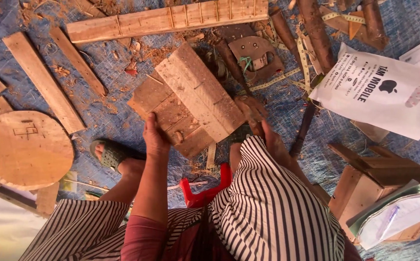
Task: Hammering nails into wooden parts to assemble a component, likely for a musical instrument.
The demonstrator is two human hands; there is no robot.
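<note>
The left hand [155, 137] clasps the near edge of a nailed wooden board piece [190, 99] lying on the blue tarp [108, 116]. At three o'clock from it, the right hand [252, 110] is clenched around a wooden handle [231, 60] pointing toward eleven o'clock. A round wooden disc [25, 149] lies at nine o'clock.

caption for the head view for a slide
Left hand steadies a nailed wooden board piece over a blue tarp strewn with planks and shavings.

Left hand [155, 137] gripping near edge of nailed wooden board piece [190, 99], tilted above blue tarp [123, 113]. Right hand [272, 140] beside it, near hammer [241, 79]. Round wooden disc [24, 150] at left.
</note>
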